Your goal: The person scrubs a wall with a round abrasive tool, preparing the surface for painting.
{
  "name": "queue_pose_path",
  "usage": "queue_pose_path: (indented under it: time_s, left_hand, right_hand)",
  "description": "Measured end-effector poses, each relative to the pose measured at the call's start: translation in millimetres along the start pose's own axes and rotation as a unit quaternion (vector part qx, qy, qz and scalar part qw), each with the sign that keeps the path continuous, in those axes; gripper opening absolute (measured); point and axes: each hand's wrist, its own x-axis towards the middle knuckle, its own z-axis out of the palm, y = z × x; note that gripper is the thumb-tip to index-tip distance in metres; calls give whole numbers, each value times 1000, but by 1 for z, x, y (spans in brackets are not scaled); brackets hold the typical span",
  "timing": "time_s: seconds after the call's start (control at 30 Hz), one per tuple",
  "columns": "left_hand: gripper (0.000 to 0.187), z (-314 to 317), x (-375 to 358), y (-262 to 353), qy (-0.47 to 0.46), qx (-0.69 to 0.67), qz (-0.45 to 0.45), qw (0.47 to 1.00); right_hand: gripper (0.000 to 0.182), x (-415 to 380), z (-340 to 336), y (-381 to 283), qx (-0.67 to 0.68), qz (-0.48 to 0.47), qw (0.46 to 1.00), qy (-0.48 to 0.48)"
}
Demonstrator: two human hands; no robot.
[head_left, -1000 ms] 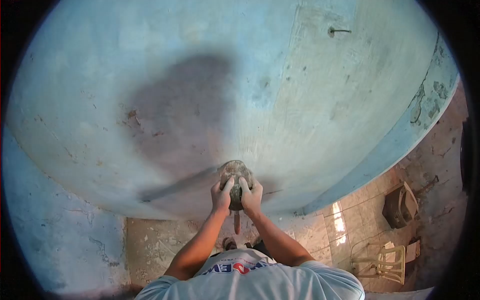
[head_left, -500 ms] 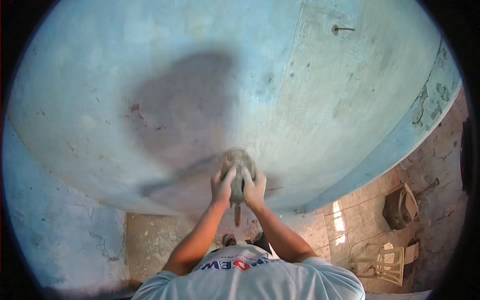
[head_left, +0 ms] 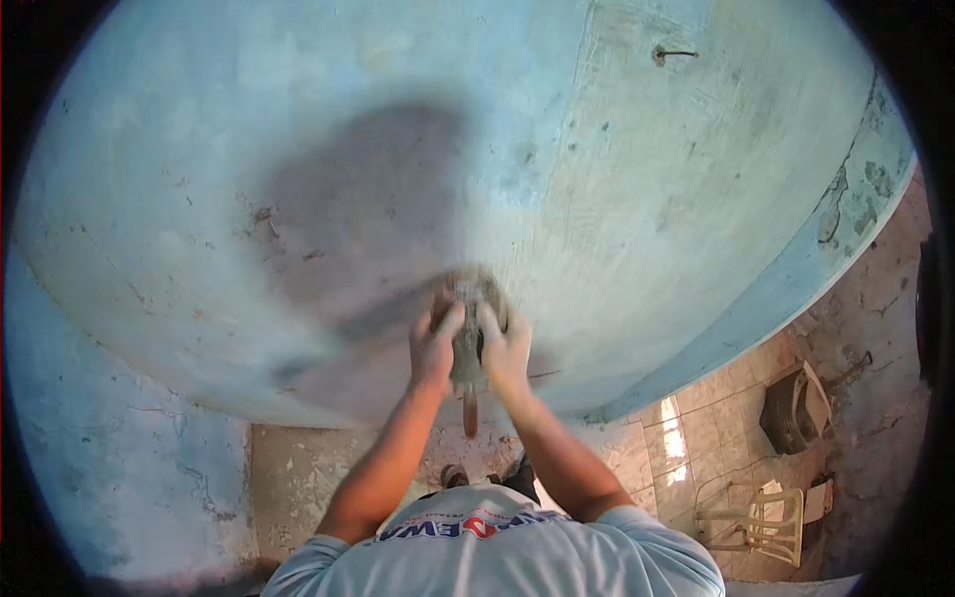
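A dusty grey-green tool (head_left: 468,374) with a rounded top and a narrow brown handle pointing down is held against the blue painted wall (head_left: 637,229). Its exact kind is hard to make out, and its upper end is blurred. My left hand (head_left: 432,348) grips its left side, thumb laid along the front. On the opposite side my right hand (head_left: 506,350) holds it the same way. Both hands look whitened with dust. The fingers behind the tool are hidden. Above and left of the hands, a dark shadow falls on the wall.
A hooked nail (head_left: 676,54) sticks out of the wall at upper right. On the tiled floor at right are an old boxy television-like case (head_left: 795,410) and a pale plastic chair (head_left: 761,524). A side wall (head_left: 119,438) with flaking paint stands at left.
Both hands and the tool have moved a little way up the wall. The grip looks the same, and the tool's top is more blurred.
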Motion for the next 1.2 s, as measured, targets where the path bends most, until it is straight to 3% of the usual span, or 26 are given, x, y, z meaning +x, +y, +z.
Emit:
queue_pose_path:
  time_s: [0.07, 0.17, 0.2, 0.33, 0.43, 0.47, 0.53, 0.6, 0.67, 0.77, 0.8, 0.93, 1.17, 1.2]
  left_hand:
    - [37, -24, -15, -47, 6, 28, -54, 998]
    - [36, -9, -5, -36, 6, 8, -2, 1000]
    - [28, 3, 9, -13, 2, 1, 64, 998]
    - [32, 53, 18, 112, -77, -44, 106, 990]
    - [31, 50, 23, 109, -74, -26, 110, 991]
    - [29, 48, 18, 93, -53, -61, 100, 992]
    - [27, 18, 12, 29, -35, -24, 90, 995]
    - [25, -8, -5, -39, 22, -12, 27, 999]
    - [24, -18, -22, -68, 54, 20, -24, 998]
    - [24, -11, -10, -48, 7, 15, -35, 999]
    - [24, -10, -9, -47, 19, 11, -54, 998]
    - [25, -12, -12, -48, 19, 12, -73, 997]
    - [31, -37, -32, -97, 27, 19, -51, 998]
    - [35, -33, -26, -90, 11, 18, -15, 1000]
  right_hand:
    - [35, -37, -14, 33, 23, 91, 996, 3]
    - [34, -18, -13, 43, 16, 50, 999, 2]
    - [30, 5, -1, 11, -6, 7, 1000, 24]
    - [23, 72, 26, -94, 57, -31, 998, -8]
    - [22, 71, 26, -104, 21, -50, 999, -6]
    - [24, 61, 19, -85, 46, -35, 998, -28]
    - [26, 28, 3, -32, -29, -18, 999, -13]
    - [27, -16, -11, 29, -11, 49, 999, 7]
    - [24, -47, -25, 72, 32, 124, 992, 13]
    - [22, -29, -22, 52, 45, 161, 986, 24]
    - [21, -28, -18, 49, 101, 157, 982, 24]
    - [21, -30, -20, 46, 96, 167, 981, 21]
    - [22, -65, -35, 66, 16, 110, 994, -7]
    - [23, -59, -32, 67, -10, 98, 995, -7]
